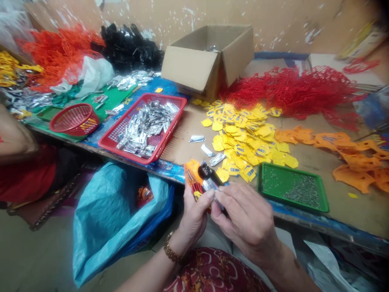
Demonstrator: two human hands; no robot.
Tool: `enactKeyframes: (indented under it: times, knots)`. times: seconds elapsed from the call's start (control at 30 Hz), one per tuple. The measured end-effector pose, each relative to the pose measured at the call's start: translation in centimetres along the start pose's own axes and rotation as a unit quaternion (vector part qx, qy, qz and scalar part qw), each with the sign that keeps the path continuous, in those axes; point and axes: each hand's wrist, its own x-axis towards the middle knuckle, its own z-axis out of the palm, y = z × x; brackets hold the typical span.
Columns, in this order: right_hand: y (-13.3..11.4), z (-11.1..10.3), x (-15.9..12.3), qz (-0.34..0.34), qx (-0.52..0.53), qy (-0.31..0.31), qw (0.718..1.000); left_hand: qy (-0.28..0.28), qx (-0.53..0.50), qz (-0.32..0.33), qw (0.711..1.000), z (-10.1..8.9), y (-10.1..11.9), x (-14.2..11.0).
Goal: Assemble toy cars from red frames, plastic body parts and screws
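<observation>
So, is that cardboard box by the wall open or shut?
Open: the cardboard box has no lid across its top, and silver pieces show inside it.

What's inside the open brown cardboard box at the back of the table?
Inside the open brown cardboard box, a few small silvery metal pieces show near the back. The raised front flap and walls hide the rest, so its bottom and full contents cannot be seen.
</observation>
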Motion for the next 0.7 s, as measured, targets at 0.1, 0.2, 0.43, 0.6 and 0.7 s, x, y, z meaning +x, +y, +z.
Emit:
enactKeyframes:
  times: [0.1,0.2,0.43,0.6,0.7]
  knots:
    - [0.1,0.1,-0.1,-0.017,-0.005,0.006,1.000,0.000,0.005,-0.011,1.000,0.1,0.1,0.1]
    - [0.2,0.3,-0.4,-0.012,-0.001,0.007,1.000,0.002,0.003,-0.011,1.000,0.1,0.1,0.2]
    - [0.1,0.6,-0.8,0.038,0.043,0.008,0.998,0.002,-0.079,-0.057,0.995,0.6,0.8,0.5]
    - [0.0,0.4,-0.7,0.043,0.092,0.021,0.995,0.008,-0.111,-0.106,0.988,0.9,1.4,1.0]
    - [0.1,0.4,-0.9,0.043,0.086,0.026,0.995,0.006,-0.116,-0.121,0.986,0.9,1.5,1.0]
